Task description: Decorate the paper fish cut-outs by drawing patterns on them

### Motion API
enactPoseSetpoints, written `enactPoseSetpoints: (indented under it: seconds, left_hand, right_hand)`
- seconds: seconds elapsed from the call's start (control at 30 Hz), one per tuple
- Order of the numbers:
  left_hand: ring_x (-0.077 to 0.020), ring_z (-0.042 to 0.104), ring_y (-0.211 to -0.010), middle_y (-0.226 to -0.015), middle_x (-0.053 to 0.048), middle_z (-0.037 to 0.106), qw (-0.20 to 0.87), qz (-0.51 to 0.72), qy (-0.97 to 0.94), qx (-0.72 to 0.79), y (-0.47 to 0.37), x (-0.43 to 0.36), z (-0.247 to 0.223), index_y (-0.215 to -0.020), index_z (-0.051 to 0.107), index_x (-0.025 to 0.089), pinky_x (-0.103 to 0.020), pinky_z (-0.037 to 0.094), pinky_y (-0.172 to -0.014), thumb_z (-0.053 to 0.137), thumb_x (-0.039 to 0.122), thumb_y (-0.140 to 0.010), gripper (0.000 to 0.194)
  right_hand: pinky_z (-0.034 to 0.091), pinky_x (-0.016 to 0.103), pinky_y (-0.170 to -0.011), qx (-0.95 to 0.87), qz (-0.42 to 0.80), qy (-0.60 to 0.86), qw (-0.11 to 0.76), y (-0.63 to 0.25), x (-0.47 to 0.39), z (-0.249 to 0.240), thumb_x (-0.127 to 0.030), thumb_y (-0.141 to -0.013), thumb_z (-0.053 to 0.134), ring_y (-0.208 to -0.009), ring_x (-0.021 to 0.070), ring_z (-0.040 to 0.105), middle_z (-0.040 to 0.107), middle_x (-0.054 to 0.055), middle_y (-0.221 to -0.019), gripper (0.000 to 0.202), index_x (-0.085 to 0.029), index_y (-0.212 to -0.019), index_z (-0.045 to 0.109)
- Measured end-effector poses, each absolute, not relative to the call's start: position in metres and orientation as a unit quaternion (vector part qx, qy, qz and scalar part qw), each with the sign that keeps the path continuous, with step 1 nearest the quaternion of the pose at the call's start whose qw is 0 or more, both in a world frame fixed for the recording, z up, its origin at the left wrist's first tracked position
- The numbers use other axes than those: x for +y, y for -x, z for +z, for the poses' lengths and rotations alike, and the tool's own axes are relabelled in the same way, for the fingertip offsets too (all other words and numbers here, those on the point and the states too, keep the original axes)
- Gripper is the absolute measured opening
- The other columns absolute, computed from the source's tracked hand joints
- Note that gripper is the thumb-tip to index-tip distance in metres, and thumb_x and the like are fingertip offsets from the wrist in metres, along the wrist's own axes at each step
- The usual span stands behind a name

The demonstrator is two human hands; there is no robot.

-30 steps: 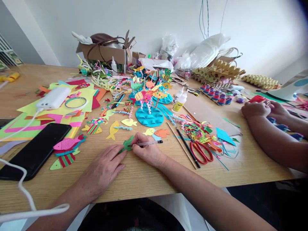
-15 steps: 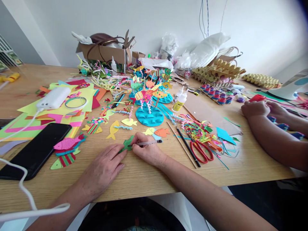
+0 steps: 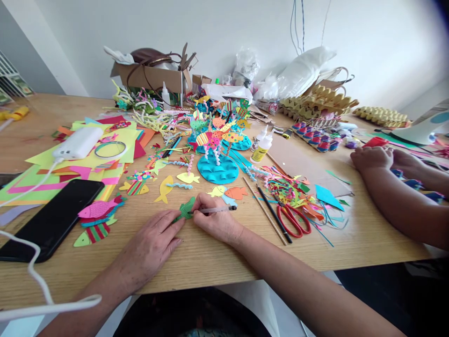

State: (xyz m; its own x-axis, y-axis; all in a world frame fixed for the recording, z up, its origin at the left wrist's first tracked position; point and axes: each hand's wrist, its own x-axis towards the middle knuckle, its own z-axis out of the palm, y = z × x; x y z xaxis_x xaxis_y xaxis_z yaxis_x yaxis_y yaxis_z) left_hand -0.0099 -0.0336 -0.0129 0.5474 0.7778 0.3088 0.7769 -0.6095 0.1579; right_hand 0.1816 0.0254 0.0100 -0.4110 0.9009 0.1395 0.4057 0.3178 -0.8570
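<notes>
Right hand: fingers clamped on pen, tip at green fish. Left hand: laid flat, thumb apart, fingertips on near-left part of green fish. Green fish: flat on table, between hands. Beyond right hand: orange fish. To right: stick, black pencil, red scissors, close together. Far left: phone, pink fish just beside it.

The wooden table bears green cutout, scissors.
</notes>
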Motion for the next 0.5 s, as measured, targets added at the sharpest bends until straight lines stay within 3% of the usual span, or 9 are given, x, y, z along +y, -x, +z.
enactPoseSetpoints:
  seconds: [0.5]
  left_hand:
    - [-0.0249, 0.053, -0.115, -0.126, -0.012, 0.057, -0.02, 0.18, -0.885, 0.429, 0.0102, -0.0326, -0.0136, -0.124, 0.055, 0.014, -0.04, 0.044, -0.098, 0.035, 0.03, -0.096, 0.038]
  right_hand:
    - [0.034, 0.02, -0.053, -0.726, 0.398, 0.449, 0.335, -0.1822, 0.0269, 0.0087, -0.007, -0.063, 0.052, -0.052, 0.009, 0.043, 0.048, -0.006, -0.054, 0.012, -0.019, -0.061, 0.05]
